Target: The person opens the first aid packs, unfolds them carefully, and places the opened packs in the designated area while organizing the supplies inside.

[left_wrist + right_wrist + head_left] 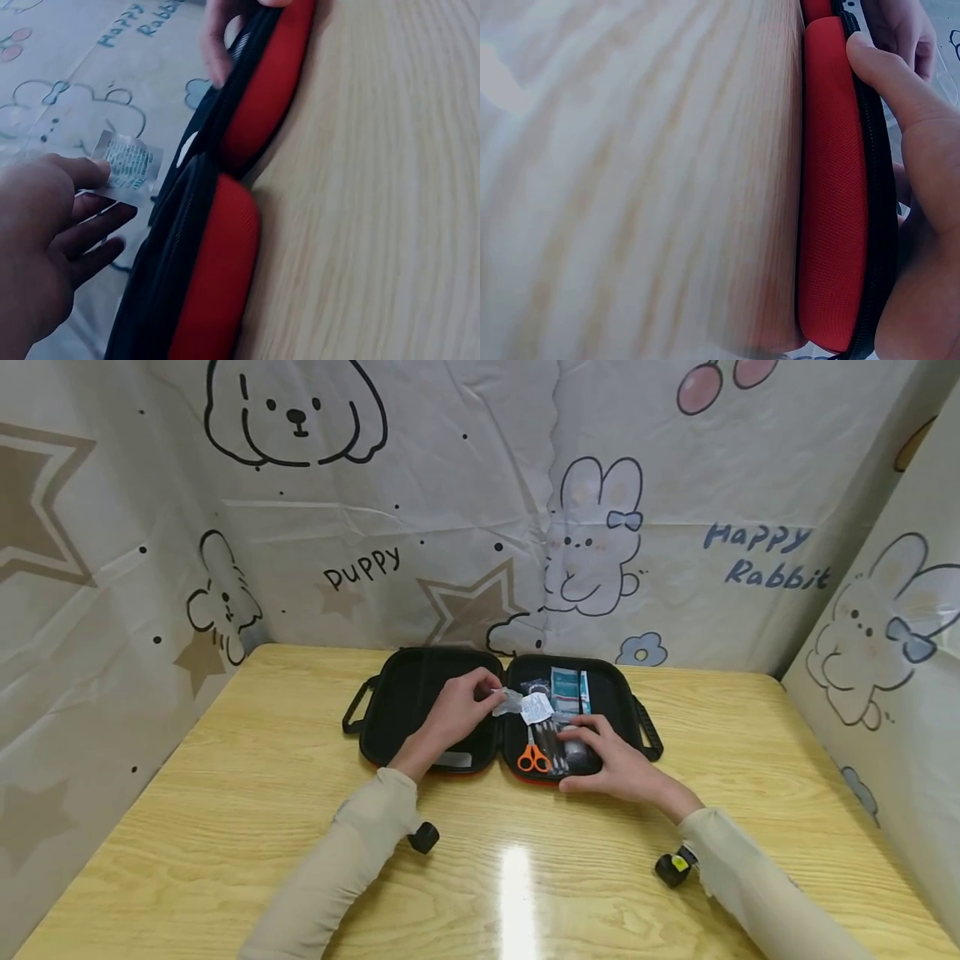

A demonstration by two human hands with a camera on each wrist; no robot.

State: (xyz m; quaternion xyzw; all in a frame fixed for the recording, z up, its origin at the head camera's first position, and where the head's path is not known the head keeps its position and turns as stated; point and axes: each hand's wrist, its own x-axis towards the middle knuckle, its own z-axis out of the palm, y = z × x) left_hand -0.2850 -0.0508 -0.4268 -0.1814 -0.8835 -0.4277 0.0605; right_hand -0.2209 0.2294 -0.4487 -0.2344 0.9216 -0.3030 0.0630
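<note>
A black-lined case with a red outside lies unfolded on the table. My left hand is above the middle of the case and pinches a small clear packet with a printed label by its edge. My right hand is at the front of the right half, its thumb on the zipped rim and its fingers over the contents. Orange-handled scissors, a teal-and-white packet and dark slender items in clear wrapping lie there. The right fingertips partly hide what is under them.
Carry handles stick out at the left and right ends of the case. A pale label lies in the left half. The wooden table backs onto a printed cloth behind and at the sides.
</note>
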